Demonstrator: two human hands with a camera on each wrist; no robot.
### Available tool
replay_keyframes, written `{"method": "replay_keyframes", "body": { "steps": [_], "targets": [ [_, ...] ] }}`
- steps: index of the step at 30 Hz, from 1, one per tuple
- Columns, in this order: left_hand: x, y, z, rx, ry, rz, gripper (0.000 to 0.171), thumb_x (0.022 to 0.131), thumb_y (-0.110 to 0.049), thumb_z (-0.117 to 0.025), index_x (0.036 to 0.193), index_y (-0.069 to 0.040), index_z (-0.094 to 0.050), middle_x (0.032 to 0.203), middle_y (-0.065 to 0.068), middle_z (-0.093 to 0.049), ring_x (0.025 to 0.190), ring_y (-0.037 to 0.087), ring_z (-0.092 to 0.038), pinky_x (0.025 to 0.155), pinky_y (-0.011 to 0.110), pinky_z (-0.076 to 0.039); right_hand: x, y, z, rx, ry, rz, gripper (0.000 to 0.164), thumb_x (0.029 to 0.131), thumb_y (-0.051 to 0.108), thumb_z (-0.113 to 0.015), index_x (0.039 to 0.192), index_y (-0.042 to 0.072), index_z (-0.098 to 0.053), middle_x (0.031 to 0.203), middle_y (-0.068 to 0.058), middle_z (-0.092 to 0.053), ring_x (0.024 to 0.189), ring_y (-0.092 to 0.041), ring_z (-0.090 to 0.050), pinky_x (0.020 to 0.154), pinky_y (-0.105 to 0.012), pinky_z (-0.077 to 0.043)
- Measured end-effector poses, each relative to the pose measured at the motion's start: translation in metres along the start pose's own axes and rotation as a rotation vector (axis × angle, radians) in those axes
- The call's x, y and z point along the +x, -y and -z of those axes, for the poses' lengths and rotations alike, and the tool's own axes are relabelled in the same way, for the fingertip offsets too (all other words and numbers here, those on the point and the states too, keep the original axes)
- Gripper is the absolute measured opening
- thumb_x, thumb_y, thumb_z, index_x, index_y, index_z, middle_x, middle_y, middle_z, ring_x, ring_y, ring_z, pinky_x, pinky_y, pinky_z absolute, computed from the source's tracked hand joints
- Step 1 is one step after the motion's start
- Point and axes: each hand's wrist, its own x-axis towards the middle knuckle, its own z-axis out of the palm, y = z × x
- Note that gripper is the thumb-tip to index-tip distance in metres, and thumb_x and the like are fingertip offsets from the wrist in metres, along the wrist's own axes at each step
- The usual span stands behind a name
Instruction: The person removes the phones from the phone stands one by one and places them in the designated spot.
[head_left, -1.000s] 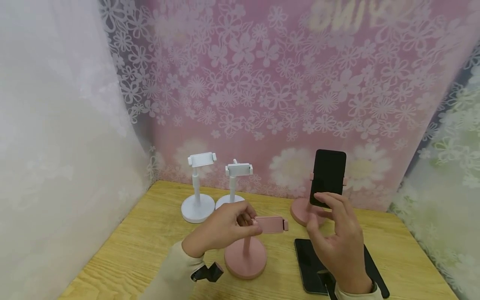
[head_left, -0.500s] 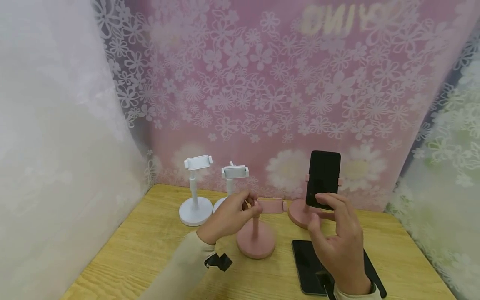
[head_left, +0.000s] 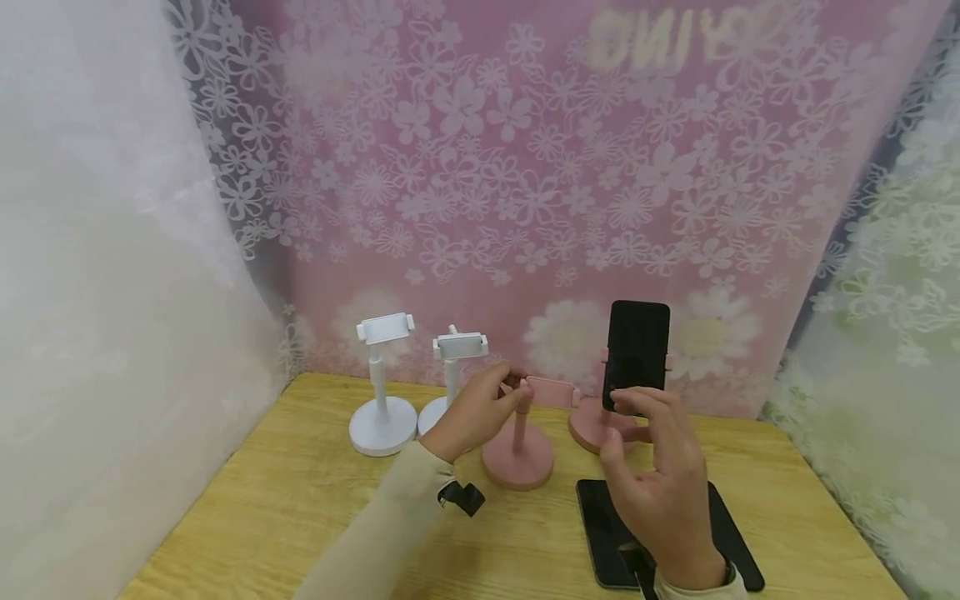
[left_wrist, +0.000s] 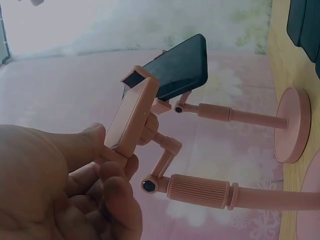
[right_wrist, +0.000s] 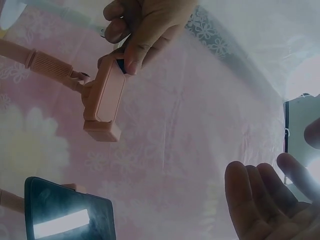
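My left hand (head_left: 476, 408) pinches one end of the clamp on a pink phone stand (head_left: 517, 458), thumb in front and fingers behind. In the left wrist view the clamp (left_wrist: 132, 117) is tilted on its jointed arm, with nothing held in it. A second pink stand (head_left: 588, 421) beside it bears a black smartphone (head_left: 637, 342) upright in its clamp. My right hand (head_left: 663, 492) hovers in front of that phone, thumb and fingers apart. The right wrist view shows its relaxed fingers (right_wrist: 255, 195) holding nothing.
Two white phone stands (head_left: 382, 429) (head_left: 450, 346) stand at the back left, clamps unfilled. Dark flat phones lie on the wooden table (head_left: 247, 525), one a black phone (head_left: 600, 525) partly behind my right hand. A pink floral curtain (head_left: 450, 208) closes off the back.
My left hand has moved the pink stand away from me and to the right, beside the stand with the phone. The right hand stays nearly in place; the view shifts slightly.
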Motion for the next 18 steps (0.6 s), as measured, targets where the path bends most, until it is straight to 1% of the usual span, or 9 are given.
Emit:
{"method": "replay_keyframes", "body": {
  "steps": [2, 5, 11, 14, 18],
  "targets": [
    [0.0002, 0.0006, -0.0001, -0.018, -0.007, 0.027, 0.033, 0.107, -0.036, -0.058, 0.132, -0.016, -0.063, 0.108, -0.007, -0.065, 0.089, 0.014, -0.062, 0.078, 0.031, -0.054, 0.0005, 0.0012, -0.0008, -0.005, 0.008, 0.001, 0.043, 0.078, -0.003, -0.067, 0.122, 0.000, -0.068, 0.119, -0.013, -0.064, 0.101, -0.011, -0.059, 0.083, -0.007, -0.049],
    [0.0000, 0.0011, -0.0003, -0.030, -0.021, 0.041, 0.033, 0.105, -0.038, -0.061, 0.131, -0.017, -0.064, 0.107, -0.007, -0.065, 0.087, 0.016, -0.062, 0.076, 0.031, -0.054, 0.0014, 0.0027, -0.0008, -0.018, 0.032, -0.008, 0.041, 0.081, -0.002, -0.067, 0.122, 0.002, -0.068, 0.118, -0.012, -0.064, 0.098, -0.013, -0.059, 0.082, -0.008, -0.049],
    [0.0012, 0.0020, -0.0048, -0.048, -0.062, 0.035, 0.033, 0.103, -0.039, -0.064, 0.128, -0.016, -0.065, 0.109, -0.006, -0.066, 0.088, 0.013, -0.061, 0.078, 0.032, -0.053, 0.0009, 0.0027, 0.0001, -0.049, 0.103, -0.046, 0.036, 0.085, 0.000, -0.067, 0.122, 0.002, -0.067, 0.116, -0.011, -0.062, 0.086, -0.011, -0.060, 0.078, -0.010, -0.050],
    [0.0009, 0.0026, -0.0067, -0.068, -0.071, 0.043, 0.035, 0.103, -0.039, -0.065, 0.128, -0.015, -0.065, 0.110, -0.004, -0.067, 0.088, 0.015, -0.063, 0.075, 0.031, -0.055, -0.0003, 0.0024, 0.0000, -0.055, 0.120, -0.061, 0.035, 0.086, 0.000, -0.068, 0.121, 0.001, -0.067, 0.115, -0.010, -0.062, 0.081, -0.013, -0.061, 0.077, -0.011, -0.050],
    [-0.0027, 0.0040, -0.0070, -0.042, -0.092, 0.065, 0.043, 0.101, -0.046, -0.065, 0.131, -0.016, -0.064, 0.107, -0.004, -0.066, 0.082, 0.015, -0.064, 0.069, 0.030, -0.057, -0.0017, 0.0031, -0.0003, -0.060, 0.133, -0.080, 0.035, 0.086, 0.000, -0.068, 0.121, 0.003, -0.067, 0.114, -0.009, -0.062, 0.079, -0.013, -0.061, 0.077, -0.010, -0.050]
  ]
}}
